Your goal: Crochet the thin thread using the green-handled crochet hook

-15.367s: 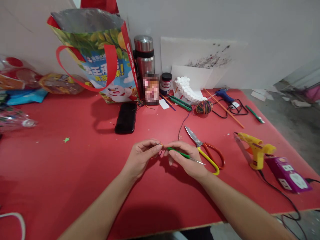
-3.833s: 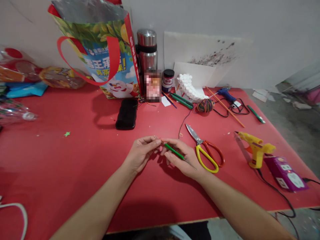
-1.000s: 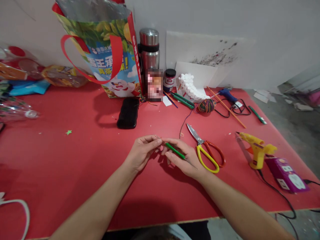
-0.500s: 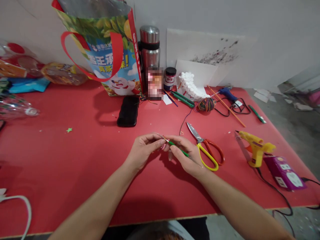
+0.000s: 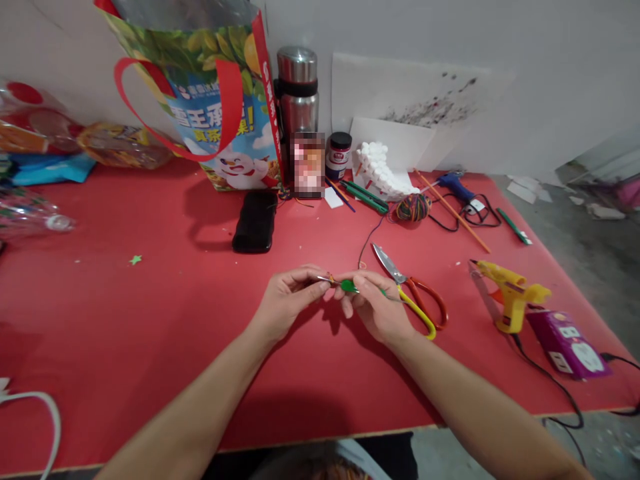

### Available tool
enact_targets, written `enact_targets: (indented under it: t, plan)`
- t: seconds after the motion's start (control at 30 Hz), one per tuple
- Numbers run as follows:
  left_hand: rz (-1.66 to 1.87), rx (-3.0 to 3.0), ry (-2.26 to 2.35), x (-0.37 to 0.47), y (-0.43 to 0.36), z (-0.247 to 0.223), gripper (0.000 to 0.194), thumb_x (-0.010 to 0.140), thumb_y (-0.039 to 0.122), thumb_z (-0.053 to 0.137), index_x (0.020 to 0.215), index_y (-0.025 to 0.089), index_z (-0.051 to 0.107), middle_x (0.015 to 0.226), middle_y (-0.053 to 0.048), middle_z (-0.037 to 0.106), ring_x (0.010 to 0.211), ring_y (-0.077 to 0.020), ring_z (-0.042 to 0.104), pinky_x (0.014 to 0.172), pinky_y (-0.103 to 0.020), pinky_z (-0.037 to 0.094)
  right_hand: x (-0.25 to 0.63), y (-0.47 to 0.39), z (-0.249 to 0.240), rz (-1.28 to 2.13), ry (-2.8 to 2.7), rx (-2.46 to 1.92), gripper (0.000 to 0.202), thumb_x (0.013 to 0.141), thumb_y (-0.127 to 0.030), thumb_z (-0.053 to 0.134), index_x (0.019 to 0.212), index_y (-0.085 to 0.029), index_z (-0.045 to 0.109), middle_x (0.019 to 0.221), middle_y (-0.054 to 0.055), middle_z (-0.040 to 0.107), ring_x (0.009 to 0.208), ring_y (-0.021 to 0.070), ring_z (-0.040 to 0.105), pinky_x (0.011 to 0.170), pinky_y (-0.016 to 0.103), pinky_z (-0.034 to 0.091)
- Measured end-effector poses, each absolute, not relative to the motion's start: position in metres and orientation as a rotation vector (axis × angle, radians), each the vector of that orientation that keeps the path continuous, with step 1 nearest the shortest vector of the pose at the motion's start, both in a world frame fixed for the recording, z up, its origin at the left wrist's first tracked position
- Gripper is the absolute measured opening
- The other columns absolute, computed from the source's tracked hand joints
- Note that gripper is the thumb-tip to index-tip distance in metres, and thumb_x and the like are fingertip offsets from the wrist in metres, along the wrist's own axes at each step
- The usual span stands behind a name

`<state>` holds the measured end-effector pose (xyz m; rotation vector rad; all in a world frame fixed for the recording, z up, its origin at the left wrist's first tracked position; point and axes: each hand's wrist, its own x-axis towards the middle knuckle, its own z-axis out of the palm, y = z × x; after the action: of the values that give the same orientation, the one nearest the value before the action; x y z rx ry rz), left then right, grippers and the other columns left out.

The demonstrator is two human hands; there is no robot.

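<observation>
My right hand [image 5: 384,308] is closed around a crochet hook [image 5: 349,286] with a green grip and a thin metal shaft that points left. Opposite it, my left hand [image 5: 287,300] pinches a small bit of multicoloured yarn [image 5: 331,277] at the metal tip; the fingers hide most of it. A dark strand [image 5: 369,241] runs across the table from near my right fingers to a multicoloured yarn ball [image 5: 414,207]. Just right of that hand lie open scissors [image 5: 411,291] with yellow and red handles.
On the red table [image 5: 150,347] are a black phone [image 5: 255,221], a yellow glue gun [image 5: 513,293] and a purple box [image 5: 570,343]. Behind stand a colourful bag [image 5: 233,127], a steel flask [image 5: 299,93], a dark jar [image 5: 339,157] and a white bumpy model [image 5: 380,170].
The crochet hook has turned from slanting down to the right to nearly level. My right fingers have shifted their grip on it; my left hand stays almost still.
</observation>
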<state>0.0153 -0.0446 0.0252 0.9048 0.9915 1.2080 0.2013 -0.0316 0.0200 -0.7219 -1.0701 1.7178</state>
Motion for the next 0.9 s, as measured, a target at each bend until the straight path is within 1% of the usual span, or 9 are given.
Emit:
enact_targets:
  t: [0.13, 0.23, 0.33, 0.43, 0.53, 0.6, 0.77, 0.9]
  plan:
    - [1.182, 0.94, 0.99, 0.016, -0.046, 0.031, 0.013, 0.074, 0.029, 0.09, 0.083, 0.02, 0.084, 0.091, -0.006, 0.072, 0.071, -0.0131, 0.06, 0.063, -0.026, 0.051, 0.203, -0.026, 0.021, 1.863, -0.921, -0.697, 0.023, 0.089, -0.038, 0.075, 0.09, -0.017, 0.082, 0.07, 0.004, 0.076, 0.047, 0.0098, 0.057, 0.047, 0.024, 0.047]
    - [1.173, 1.005, 0.932, 0.017, -0.047, 0.036, 0.011, 0.076, 0.028, 0.089, 0.083, 0.021, 0.085, 0.085, -0.005, 0.07, 0.071, -0.015, 0.062, 0.068, -0.03, 0.053, 0.206, -0.024, 0.022, 1.953, -0.886, -0.654, 0.022, 0.084, -0.038, 0.078, 0.085, -0.016, 0.082, 0.065, 0.004, 0.076, 0.043, 0.0089, 0.053, 0.044, 0.023, 0.045]
    - [1.155, 1.039, 0.863, 0.017, -0.047, 0.038, 0.007, 0.08, 0.025, 0.086, 0.086, 0.022, 0.086, 0.082, -0.004, 0.068, 0.069, -0.0147, 0.064, 0.072, -0.032, 0.053, 0.207, -0.023, 0.025, 2.001, -0.878, -0.617, 0.02, 0.082, -0.036, 0.078, 0.083, -0.016, 0.082, 0.062, 0.003, 0.075, 0.041, 0.008, 0.052, 0.043, 0.022, 0.042]
    - [1.152, 1.035, 0.837, 0.016, -0.048, 0.036, 0.007, 0.081, 0.023, 0.084, 0.088, 0.024, 0.086, 0.082, -0.003, 0.067, 0.07, -0.0148, 0.065, 0.074, -0.032, 0.053, 0.208, -0.024, 0.026, 2.018, -0.855, -0.6, 0.019, 0.082, -0.035, 0.078, 0.084, -0.016, 0.082, 0.063, 0.002, 0.074, 0.041, 0.0077, 0.052, 0.043, 0.021, 0.041]
    - [1.174, 0.998, 0.84, 0.015, -0.048, 0.033, 0.007, 0.082, 0.023, 0.084, 0.088, 0.025, 0.086, 0.083, -0.004, 0.068, 0.077, -0.0154, 0.066, 0.078, -0.031, 0.052, 0.207, -0.025, 0.025, 1.991, -0.829, -0.627, 0.018, 0.081, -0.034, 0.08, 0.089, -0.018, 0.081, 0.067, 0.001, 0.075, 0.043, 0.0077, 0.052, 0.045, 0.023, 0.042]
    - [1.184, 0.958, 0.853, 0.015, -0.048, 0.031, 0.006, 0.081, 0.023, 0.085, 0.087, 0.025, 0.085, 0.084, -0.004, 0.07, 0.078, -0.0152, 0.065, 0.077, -0.029, 0.051, 0.207, -0.026, 0.025, 1.962, -0.813, -0.651, 0.018, 0.081, -0.032, 0.08, 0.094, -0.02, 0.08, 0.07, 0.0, 0.075, 0.045, 0.0077, 0.052, 0.046, 0.023, 0.043]
    - [1.159, 0.941, 0.916, 0.017, -0.048, 0.027, 0.005, 0.082, 0.027, 0.084, 0.085, 0.023, 0.085, 0.083, -0.004, 0.07, 0.077, -0.0156, 0.064, 0.076, -0.029, 0.051, 0.208, -0.026, 0.026, 1.943, -0.795, -0.685, 0.018, 0.081, -0.029, 0.08, 0.095, -0.019, 0.078, 0.07, -0.001, 0.073, 0.047, 0.0069, 0.05, 0.048, 0.024, 0.043]
    - [1.168, 0.998, 0.953, 0.02, -0.048, 0.029, 0.005, 0.085, 0.028, 0.082, 0.087, 0.024, 0.084, 0.081, -0.004, 0.07, 0.076, -0.0158, 0.063, 0.075, -0.03, 0.051, 0.209, -0.027, 0.027, 1.93, -0.783, -0.696, 0.019, 0.079, -0.029, 0.083, 0.095, -0.02, 0.078, 0.069, -0.003, 0.071, 0.048, 0.0066, 0.05, 0.048, 0.024, 0.042]
